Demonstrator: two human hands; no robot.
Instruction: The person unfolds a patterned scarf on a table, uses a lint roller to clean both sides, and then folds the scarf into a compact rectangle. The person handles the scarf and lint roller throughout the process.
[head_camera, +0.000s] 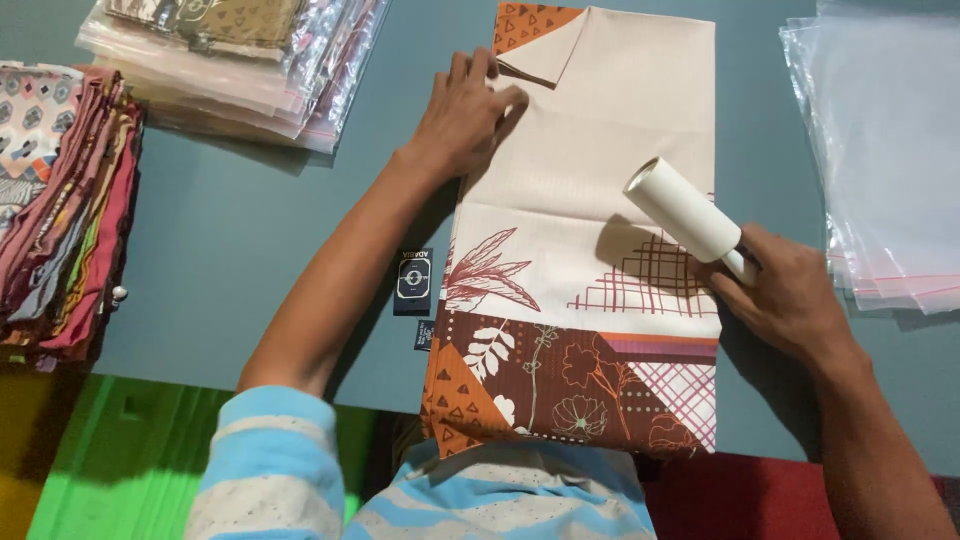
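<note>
While lying folded lengthwise down the middle of the grey desk (250, 230), the cream scarf with brown floral print (580, 250) is overhanging the near edge. Clear plastic bags (880, 150) are sitting at the right edge, bagged scarves (240, 60) at the far left corner, folded scarves (60, 210) along the left edge. The left hand (462, 118) is pressing flat on the scarf's far end, grip open. The right hand (790, 295) is closing around the handle of a white lint roller (685, 212) above the scarf's right side.
</note>
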